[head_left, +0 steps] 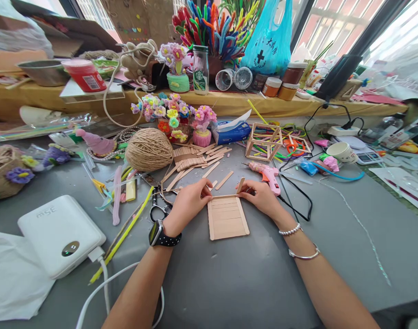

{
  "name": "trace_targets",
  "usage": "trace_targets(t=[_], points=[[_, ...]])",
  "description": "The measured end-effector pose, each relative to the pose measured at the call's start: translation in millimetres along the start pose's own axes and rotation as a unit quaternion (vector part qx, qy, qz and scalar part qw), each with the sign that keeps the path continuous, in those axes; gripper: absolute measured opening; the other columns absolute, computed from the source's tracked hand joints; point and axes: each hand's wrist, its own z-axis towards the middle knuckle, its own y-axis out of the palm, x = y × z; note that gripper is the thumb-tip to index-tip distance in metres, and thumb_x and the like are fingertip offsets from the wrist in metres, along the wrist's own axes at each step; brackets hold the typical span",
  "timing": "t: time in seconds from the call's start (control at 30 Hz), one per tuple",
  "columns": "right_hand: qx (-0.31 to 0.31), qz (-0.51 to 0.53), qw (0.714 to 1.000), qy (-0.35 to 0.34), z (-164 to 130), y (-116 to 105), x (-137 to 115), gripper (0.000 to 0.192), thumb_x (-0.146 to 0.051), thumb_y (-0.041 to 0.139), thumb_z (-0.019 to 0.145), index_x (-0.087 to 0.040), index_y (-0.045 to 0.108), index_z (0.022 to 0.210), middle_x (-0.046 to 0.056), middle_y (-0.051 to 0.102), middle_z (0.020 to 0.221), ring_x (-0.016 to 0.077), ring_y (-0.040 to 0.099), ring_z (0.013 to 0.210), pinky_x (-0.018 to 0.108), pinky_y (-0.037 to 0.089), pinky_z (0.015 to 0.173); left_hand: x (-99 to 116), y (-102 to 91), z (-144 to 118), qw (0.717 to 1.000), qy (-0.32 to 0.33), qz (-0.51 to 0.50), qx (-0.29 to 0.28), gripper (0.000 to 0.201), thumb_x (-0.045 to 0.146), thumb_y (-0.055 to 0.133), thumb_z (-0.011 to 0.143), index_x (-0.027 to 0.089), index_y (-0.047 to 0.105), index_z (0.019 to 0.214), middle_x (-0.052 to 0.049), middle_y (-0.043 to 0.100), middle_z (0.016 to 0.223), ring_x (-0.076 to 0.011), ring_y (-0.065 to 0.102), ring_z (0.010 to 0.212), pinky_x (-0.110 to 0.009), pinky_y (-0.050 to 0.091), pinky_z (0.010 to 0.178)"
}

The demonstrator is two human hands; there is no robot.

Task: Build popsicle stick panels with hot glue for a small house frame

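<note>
A flat panel of wooden craft sticks point(227, 219) lies on the grey table in front of me, with a stick along its far edge. At its far left corner, my left hand point(192, 201) is closed in a pinch on that edge. My right hand point(260, 196) pinches a short upright craft stick point(241, 184) at the far right corner; its lower end is partly hidden by the fingers. Loose craft sticks point(224, 180) lie just beyond the panel. A pink glue gun point(270, 176) rests behind my right hand, and black-handled scissors point(158, 209) are beside my left wrist.
A twine ball point(149, 149), more craft sticks point(188, 157) and an open stick frame point(264, 142) stand farther back. A white power bank point(61, 235) with a cable is at left. The glue gun's black cord point(310, 205) loops at right. Jars and pipe cleaners crowd the ledge point(229, 101).
</note>
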Motion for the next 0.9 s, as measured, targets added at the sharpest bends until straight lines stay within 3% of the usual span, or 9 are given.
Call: trace_targets(t=[0.73,0.9], points=[[0.013,-0.060,0.998,-0.021,-0.4,-0.2,-1.0,0.006,-0.014,0.060,0.073,-0.019,0.061,0.077,0.001,0.061,0.071,0.0142,0.053,0.065,0.025,0.042,0.060,-4.4,-1.0,0.9,0.998,-0.009,-0.057,-0.013,0.022,0.014,0.051,0.070,0.021,0.050,0.091,0.000,0.068,0.077,-0.0164,0.064,0.074,-0.026,0.049,0.067],[0.013,-0.068,0.997,-0.025,0.0,-0.2,-1.9,0.007,-0.012,0.060,0.073,-0.018,0.060,0.076,0.001,0.060,0.070,0.0141,0.053,0.066,0.025,0.042,0.060,-1.5,-5.3,-0.4,0.997,-0.023,-0.065,-0.018,0.022,0.017,0.051,0.071,0.022,0.051,0.092,0.000,0.069,0.078,-0.0170,0.065,0.072,-0.024,0.050,0.059]])
